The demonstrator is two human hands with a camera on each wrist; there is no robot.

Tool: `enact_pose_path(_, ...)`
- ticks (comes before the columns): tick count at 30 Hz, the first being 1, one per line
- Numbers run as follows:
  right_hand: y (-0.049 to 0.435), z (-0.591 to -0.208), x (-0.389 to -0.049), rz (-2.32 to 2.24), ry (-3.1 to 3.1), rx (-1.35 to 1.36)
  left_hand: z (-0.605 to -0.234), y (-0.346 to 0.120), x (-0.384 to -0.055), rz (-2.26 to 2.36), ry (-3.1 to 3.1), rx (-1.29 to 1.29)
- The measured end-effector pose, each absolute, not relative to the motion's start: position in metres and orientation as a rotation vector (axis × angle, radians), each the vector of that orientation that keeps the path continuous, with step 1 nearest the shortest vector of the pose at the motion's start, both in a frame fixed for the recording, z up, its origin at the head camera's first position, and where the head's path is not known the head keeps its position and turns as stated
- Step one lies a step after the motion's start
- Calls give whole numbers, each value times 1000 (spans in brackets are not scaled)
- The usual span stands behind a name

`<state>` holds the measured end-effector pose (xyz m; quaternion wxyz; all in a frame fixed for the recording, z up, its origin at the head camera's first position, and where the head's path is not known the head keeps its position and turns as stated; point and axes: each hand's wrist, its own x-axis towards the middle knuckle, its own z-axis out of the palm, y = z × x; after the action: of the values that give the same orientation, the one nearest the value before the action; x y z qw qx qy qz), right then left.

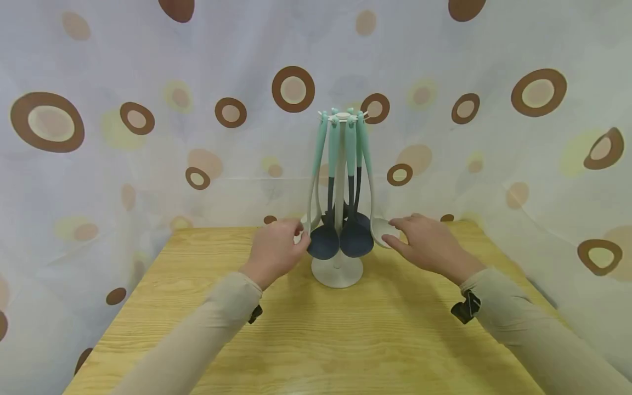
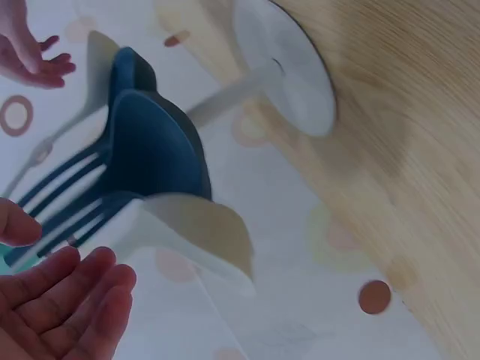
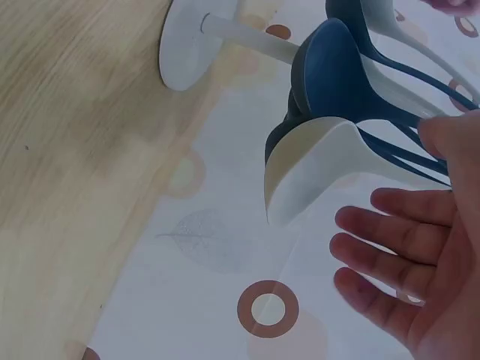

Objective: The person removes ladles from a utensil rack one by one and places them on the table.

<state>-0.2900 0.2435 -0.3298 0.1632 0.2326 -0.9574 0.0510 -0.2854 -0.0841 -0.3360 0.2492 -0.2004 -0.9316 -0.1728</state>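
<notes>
A white utensil stand (image 1: 337, 272) carries several hanging kitchen utensils with mint-green handles. Two dark blue ladles (image 1: 323, 243) (image 1: 356, 240) face the front, and a white ladle (image 1: 379, 229) hangs at the right. My left hand (image 1: 276, 249) is beside the stand's left side, fingers loosely bent and near another white ladle (image 2: 206, 232) in the left wrist view. On the opposite side, my right hand (image 1: 428, 241) has its thumb and fingers spread around the right white ladle's bowl. In the right wrist view its fingers (image 3: 397, 232) are extended, grasping nothing.
The stand rests on a light wooden table (image 1: 306, 340), toward its back edge. Behind and around the table hangs a pale curtain (image 1: 237, 55) printed with brown rings and dots. Both wrists wear dark straps (image 1: 466, 307) at the cuffs of beige sleeves.
</notes>
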Motion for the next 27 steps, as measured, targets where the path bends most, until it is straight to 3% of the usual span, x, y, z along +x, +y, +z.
enact_pose_path(6,243,-337,-282,127,-2596,703,-327,-47,-289,-664,-2603,-632)
enact_pose_path(17,234,-345,-273,127,-2545,797,-323,-17,-313,-1017,-2560,-383)
enact_pose_path(27,236,-347,-271,125,-2571,769,-319,-1,-332,-1247,-2454,-325)
